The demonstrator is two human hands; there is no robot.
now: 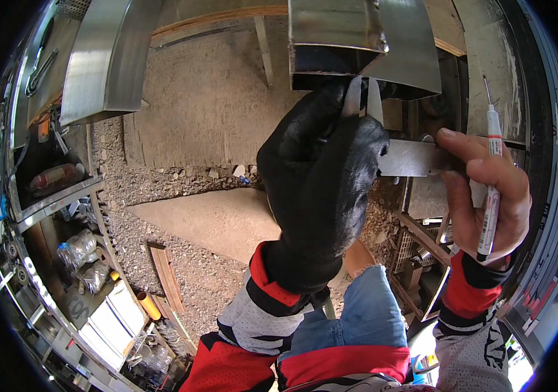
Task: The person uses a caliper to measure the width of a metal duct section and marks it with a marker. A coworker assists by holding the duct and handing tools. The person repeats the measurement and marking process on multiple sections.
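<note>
A metal caliper point(413, 159) lies sideways between my two hands. My left hand point(324, 176), in a black glove, is closed around its jaw end, and two pointed jaws stick up past the fingers, a small gap apart. Their tips reach the lower edge of a square metal tube point(338, 26); whether they touch it I cannot tell. My bare right hand point(491, 202) pinches the other end of the caliper between thumb and fingers. A white marker pen point(492, 176) is also tucked upright between the fingers of that hand, its thin tip pointing away from me.
Another brushed metal tube point(109, 59) stands at the far left. A wooden board point(207, 111) and gravel ground point(194, 268) show below. Shelving with bottles and bags point(83, 248) runs along the left, and long metal bars point(553, 215) line the right.
</note>
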